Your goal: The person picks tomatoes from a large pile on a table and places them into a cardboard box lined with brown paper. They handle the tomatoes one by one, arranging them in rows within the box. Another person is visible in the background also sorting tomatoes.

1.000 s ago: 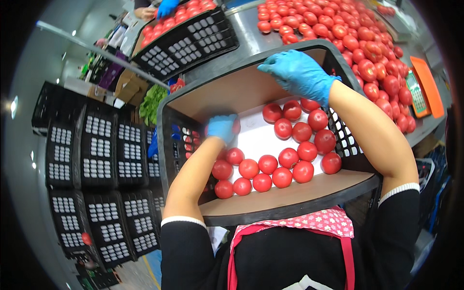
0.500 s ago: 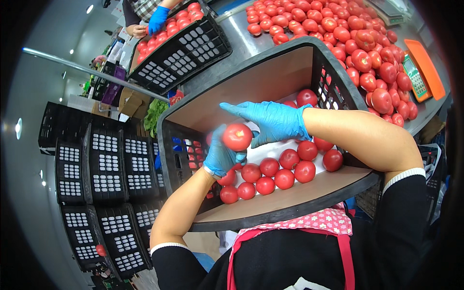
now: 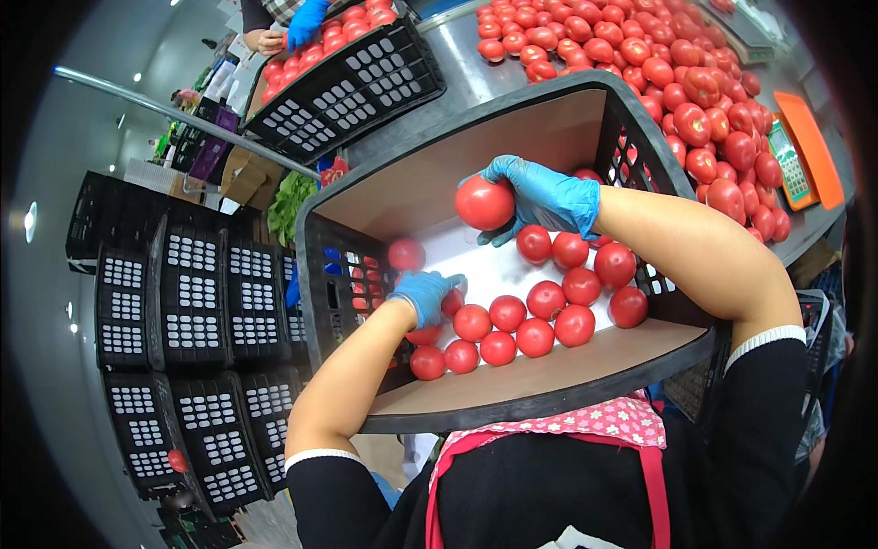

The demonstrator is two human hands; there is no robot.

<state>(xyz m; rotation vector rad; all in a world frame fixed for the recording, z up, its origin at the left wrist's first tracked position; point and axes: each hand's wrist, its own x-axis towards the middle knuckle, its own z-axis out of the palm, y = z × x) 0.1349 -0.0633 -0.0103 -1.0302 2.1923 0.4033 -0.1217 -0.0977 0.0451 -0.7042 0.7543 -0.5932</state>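
A large black plastic crate (image 3: 540, 412), lined with brown board along its long walls, stands in front of me. My right hand (image 3: 540, 194), in a blue glove, holds a red tomato (image 3: 485, 202) above the crate's white bottom. Low at the crate's left side, my gloved left hand (image 3: 424, 298) has its fingers curled round another tomato (image 3: 453, 303), partly hidden by them. A blurred tomato (image 3: 406, 254) is just beyond the left hand. Several tomatoes (image 3: 535, 338) lie in rows along the near wall, with others at the right end (image 3: 615, 263).
Beyond the crate, a metal table (image 3: 462, 69) bears a big heap of tomatoes (image 3: 686, 101) and an orange-cased calculator (image 3: 791, 151). At the back left, another person's blue-gloved hand (image 3: 306, 23) is over a second crate (image 3: 352, 91) of tomatoes. Black crates (image 3: 192, 339) are stacked on the left.
My left hand has moved down from the raised tomato to one at the crate's bottom. My right hand, spread and without a tomato before, now holds one.
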